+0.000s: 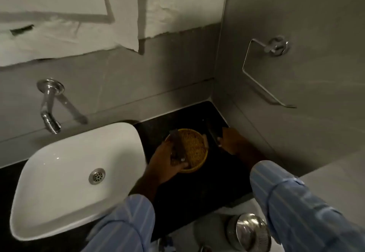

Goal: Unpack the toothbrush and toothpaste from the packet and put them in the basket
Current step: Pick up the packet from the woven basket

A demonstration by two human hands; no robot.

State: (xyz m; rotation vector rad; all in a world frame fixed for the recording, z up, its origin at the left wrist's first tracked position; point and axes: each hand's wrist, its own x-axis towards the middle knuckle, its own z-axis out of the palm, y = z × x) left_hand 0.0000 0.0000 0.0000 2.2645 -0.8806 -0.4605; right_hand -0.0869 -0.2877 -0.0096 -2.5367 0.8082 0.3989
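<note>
A round yellow woven basket [194,149] sits on the black counter [197,188] right of the sink. My left hand [164,162] grips a long dark packet [178,147] that lies slanted over the basket's left side. My right hand [231,141] is just right of the basket, fingers closed on a second long dark packet [212,133] that points up and away. In the dim light I cannot tell what is inside either packet.
A white basin [69,172] with a metal drain fills the left. A chrome tap [49,117] sticks out of the grey wall above it. A wire holder [262,73] hangs on the right wall. A steel bin lid [248,230] shows below the counter.
</note>
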